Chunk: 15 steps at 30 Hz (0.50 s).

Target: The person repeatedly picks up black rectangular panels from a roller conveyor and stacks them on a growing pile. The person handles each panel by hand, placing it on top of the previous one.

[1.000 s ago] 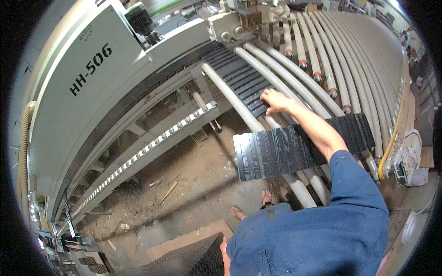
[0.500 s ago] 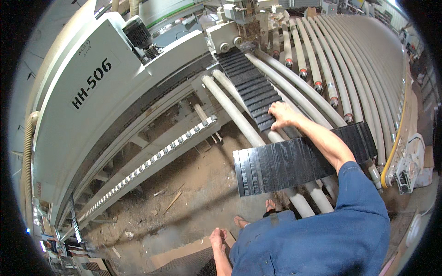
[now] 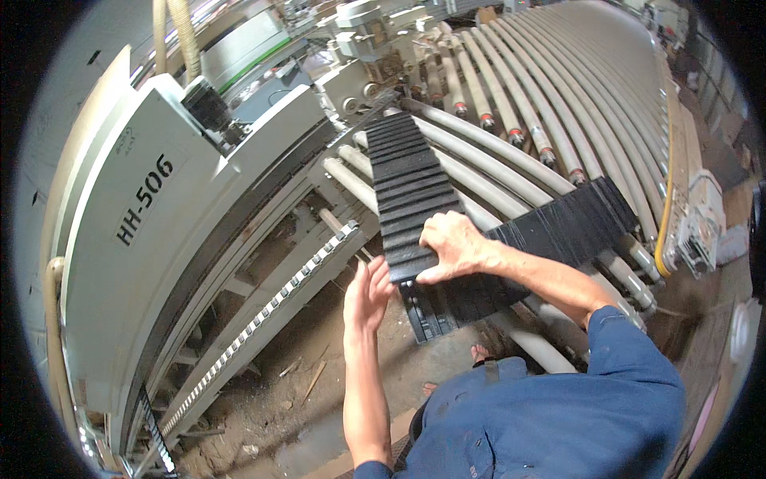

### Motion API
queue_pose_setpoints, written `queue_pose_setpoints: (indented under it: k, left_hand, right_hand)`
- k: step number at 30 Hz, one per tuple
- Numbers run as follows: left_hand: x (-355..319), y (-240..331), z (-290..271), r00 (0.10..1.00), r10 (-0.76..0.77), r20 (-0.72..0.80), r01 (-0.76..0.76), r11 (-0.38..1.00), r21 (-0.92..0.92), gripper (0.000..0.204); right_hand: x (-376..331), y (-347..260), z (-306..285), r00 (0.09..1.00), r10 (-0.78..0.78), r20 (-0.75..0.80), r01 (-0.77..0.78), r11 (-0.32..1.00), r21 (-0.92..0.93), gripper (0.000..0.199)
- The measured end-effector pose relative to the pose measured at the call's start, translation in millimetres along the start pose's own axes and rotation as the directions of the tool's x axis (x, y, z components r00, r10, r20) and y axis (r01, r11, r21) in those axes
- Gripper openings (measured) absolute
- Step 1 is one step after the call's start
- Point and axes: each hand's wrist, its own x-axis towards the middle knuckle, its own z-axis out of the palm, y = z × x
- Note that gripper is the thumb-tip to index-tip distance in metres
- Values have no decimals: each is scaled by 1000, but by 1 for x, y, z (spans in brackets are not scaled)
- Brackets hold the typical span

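A long row of ribbed black slats [image 3: 408, 180] runs from the machine toward me, above pale rollers. My right hand [image 3: 456, 246] grips its right edge close to the near end, thumb at the front and fingers curled over the top. At the near left corner, my left hand [image 3: 367, 294] is held up with its fingers stretched out. Whether those fingertips touch the slats I cannot tell. A second row of black slats [image 3: 558, 222] lies crosswise on the rollers, passing beneath my right forearm; the first row's near end covers part of it.
A large pale machine [image 3: 152, 199] with a curved housing fills the left side. Long rollers [image 3: 550, 96] fan out at the far right, beside a yellow hose [image 3: 669, 223]. A toothed rail [image 3: 271, 303] slants over the dusty floor [image 3: 295, 399], where wood scraps lie.
The ribbed slat row has come toward me, its near end now over the crosswise row. My right hand moved nearer with it. My left hand rose from low down to the row's corner.
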Motion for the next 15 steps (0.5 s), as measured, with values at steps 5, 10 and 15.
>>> queue_pose_setpoints:
  k: [5,10,15]
  left_hand:
    - [23,-9,32,963,-233,136,250,960,-125,50]
    - [11,6,68,990,-100,104,52,919,391,46]
    - [-28,47,111,936,-148,320,-73,807,586,51]
  right_hand:
    - [-47,-73,-6,996,88,14,-88,992,89,58]
    - [-90,-87,-12,963,188,-193,-115,935,337,56]
    - [-95,-70,-6,738,567,-366,-279,751,598,73]
